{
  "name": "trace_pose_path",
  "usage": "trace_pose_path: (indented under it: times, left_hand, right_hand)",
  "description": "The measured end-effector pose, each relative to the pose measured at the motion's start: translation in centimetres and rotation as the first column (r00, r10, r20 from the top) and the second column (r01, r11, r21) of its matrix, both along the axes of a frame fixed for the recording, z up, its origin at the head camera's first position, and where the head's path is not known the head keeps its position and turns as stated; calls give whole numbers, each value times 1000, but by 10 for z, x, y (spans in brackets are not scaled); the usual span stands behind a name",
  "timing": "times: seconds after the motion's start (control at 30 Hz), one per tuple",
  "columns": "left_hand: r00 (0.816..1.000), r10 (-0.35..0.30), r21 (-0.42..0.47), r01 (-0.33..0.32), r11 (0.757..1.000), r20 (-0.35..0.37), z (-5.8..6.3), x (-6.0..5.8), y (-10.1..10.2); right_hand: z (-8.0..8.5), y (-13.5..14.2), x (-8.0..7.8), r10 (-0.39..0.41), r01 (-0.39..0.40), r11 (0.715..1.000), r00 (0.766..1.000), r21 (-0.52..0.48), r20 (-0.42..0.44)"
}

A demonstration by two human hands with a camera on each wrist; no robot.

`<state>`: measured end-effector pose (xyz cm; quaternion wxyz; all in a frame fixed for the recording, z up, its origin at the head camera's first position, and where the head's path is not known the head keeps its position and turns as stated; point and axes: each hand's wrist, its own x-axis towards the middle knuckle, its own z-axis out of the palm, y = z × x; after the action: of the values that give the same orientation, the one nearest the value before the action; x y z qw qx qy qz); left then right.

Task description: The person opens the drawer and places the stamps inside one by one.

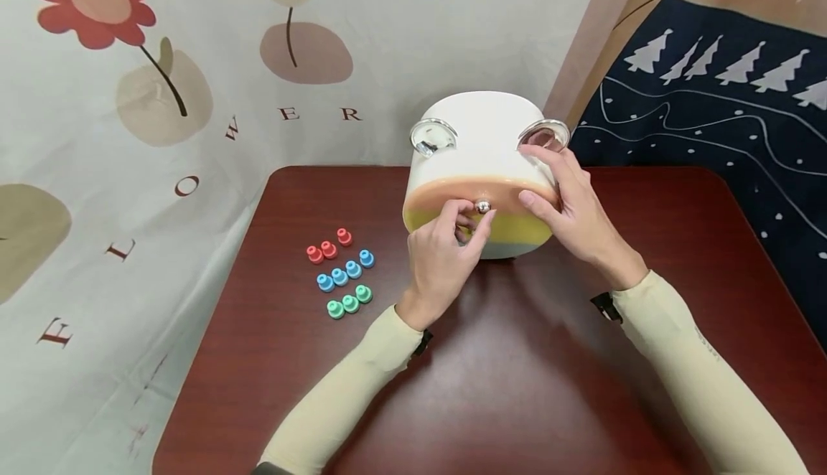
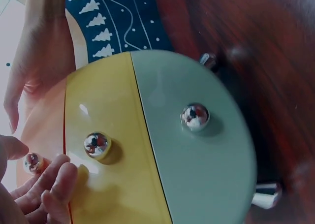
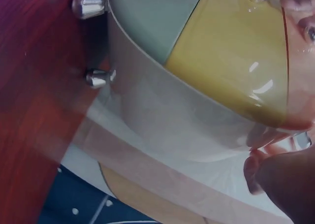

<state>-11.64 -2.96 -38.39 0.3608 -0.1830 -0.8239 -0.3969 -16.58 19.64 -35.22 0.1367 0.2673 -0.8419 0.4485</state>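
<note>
The white box stood on its short feet at the table's far side, its striped front toward the person. The left hand pinched the top knob, thumb and forefinger on either side of it; how firmly they pressed could not be told. The right hand was spread over the box's upper right edge, its thumb lying against the orange panel and its forefinger reaching to the right ear. The likeliest trouble lay in that thumb: if the knob were pulled, it could hold the panel back or be caught at the edge. The knob was round and polished, so a light pinch might slide off. With its weight on small feet, the box could tip or skid toward the person under a sharp tug, should the right hand brace it poorly. Leaning on the ear seemed risky too, since it might twist or bend. The red pegs, blue pegs and green pegs stood in rows left of the left hand, near enough that a careless sweep could have toppled some.
</note>
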Motion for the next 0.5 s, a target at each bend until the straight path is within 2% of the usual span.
trace_pose_path:
  times: [0.13,0.23,0.3,0.37,0.5]
  left_hand:
    - [996,59,-32,-61,998,-64,-1,-3,5]
    - [994,68,-19,-70,997,-90,-1,-5,8]
    - [994,55,13,-54,998,-99,-2,-7,10]
    - [996,14,67,-8,998,-93,-3,-9,12]
    - [995,-84,217,95,971,-59,-6,-10,18]
  right_hand:
    - [-5,1,-4,30,-29,998,1000,-50,9]
    - [-10,-1,-7,40,-41,996,999,-80,-12]
    - [-14,-2,-7,43,-45,994,999,-96,-23]
    - [-16,-4,-7,37,-41,993,999,-107,-33]
    - [-18,-6,-5,23,-28,992,999,-121,-38]
